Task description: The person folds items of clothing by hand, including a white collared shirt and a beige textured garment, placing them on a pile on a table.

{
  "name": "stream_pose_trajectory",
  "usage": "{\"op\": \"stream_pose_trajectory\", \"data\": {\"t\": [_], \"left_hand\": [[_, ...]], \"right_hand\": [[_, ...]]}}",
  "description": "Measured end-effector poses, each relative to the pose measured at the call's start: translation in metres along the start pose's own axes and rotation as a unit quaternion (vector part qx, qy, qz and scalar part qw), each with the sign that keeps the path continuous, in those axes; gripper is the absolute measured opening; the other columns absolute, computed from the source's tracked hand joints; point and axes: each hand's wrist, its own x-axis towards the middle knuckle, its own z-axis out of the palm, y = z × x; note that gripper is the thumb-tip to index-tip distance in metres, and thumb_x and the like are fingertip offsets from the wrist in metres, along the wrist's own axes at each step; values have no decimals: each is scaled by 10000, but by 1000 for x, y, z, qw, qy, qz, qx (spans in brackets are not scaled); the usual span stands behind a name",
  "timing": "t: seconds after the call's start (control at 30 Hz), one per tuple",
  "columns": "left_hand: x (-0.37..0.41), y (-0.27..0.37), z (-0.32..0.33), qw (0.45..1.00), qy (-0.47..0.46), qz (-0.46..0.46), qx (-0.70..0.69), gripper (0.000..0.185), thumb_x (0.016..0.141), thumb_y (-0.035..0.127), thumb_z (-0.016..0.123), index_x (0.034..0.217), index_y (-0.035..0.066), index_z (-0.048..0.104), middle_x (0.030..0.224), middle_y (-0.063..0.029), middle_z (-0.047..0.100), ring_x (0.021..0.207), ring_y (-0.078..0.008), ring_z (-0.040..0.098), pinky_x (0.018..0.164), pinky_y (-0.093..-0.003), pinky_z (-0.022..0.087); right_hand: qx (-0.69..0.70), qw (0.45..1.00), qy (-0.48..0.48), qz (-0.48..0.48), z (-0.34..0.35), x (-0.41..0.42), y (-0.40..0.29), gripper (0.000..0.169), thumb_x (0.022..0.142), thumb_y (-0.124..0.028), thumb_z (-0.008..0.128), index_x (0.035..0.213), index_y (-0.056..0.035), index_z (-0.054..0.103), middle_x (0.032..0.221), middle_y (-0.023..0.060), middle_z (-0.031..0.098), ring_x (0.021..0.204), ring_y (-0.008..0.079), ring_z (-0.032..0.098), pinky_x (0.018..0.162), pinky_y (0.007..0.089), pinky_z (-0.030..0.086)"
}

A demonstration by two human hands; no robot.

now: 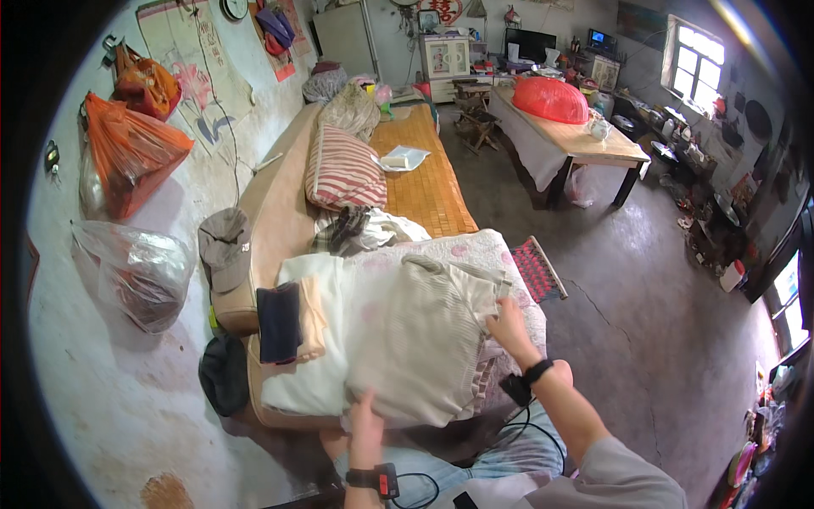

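Observation:
A light beige ribbed knit garment (420, 337) lies spread on a pale quilt (496, 254) that covers the near end of a sofa. My right hand (509, 324) pinches the garment's right edge, near a lighter cloth part. At its lower left edge is my left hand (366, 410), fingers pointing at the fabric; whether they grip it cannot be told. Left of the garment lies a folded white cloth (305, 388), with a folded dark navy cloth (278, 323) and a folded peach cloth (311, 318) on top. Both wrists wear black bands with cables.
A striped pillow (346, 168) and crumpled clothes (388, 229) lie farther along the sofa. A grey cap (226, 248) and a dark hat (222, 375) are at the left. A folding stool (539, 270) with a woven seat stands right of the quilt; a wooden table (598, 147) is beyond.

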Motion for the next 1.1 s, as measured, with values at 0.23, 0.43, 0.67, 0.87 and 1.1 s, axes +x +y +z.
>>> {"op": "stream_pose_trajectory", "data": {"t": [0.23, 0.43, 0.67, 0.87, 1.1], "left_hand": [[-32, 108, 52, 954, 51, -75, -284, 464, 863, 194, 694, 1234, -20, 516, 1216, -79, 574, 1117, -193, 521, 971, -334, 400], [-41, 133, 71, 968, 139, -66, -197, 497, 867, 182, 692, 1248, -54, 477, 1224, -105, 555, 1108, -193, 515, 963, -319, 396], [-56, 124, 24, 959, 274, -19, -69, 214, 925, 218, 597, 1021, 39, 529, 893, -27, 559, 801, -102, 525, 667, -249, 440], [-56, 113, -50, 923, 359, -79, -112, 430, 883, 273, 634, 1165, 3, 454, 1052, -84, 543, 870, -159, 527, 753, -323, 447], [-27, 103, -83, 909, 276, -34, -310, 593, 862, 325, 680, 1292, 21, 406, 1274, -100, 487, 1134, -228, 500, 954, -407, 409]], "right_hand": [[78, 990, 55, 103, 4, -90, 43, 444, 769, -103, 665, 1145, 49, 486, 1107, 246, 526, 1025, 357, 537, 891, 413, 447], [68, 991, 74, 84, -2, -77, 33, 420, 761, -78, 658, 1129, 38, 493, 1081, 245, 548, 997, 364, 546, 862, 426, 455], [155, 983, -7, 93, 2, -87, 16, 346, 785, -80, 644, 1096, 31, 539, 1026, 177, 623, 929, 276, 620, 815, 371, 501], [287, 929, -230, 32, 29, -86, -51, 268, 867, -107, 608, 1099, 18, 564, 1026, 123, 660, 941, 192, 635, 826, 306, 507], [325, 858, -392, -61, 86, -55, -142, 369, 887, -178, 616, 1187, 28, 554, 1109, 146, 636, 1040, 202, 598, 909, 331, 473]]}}
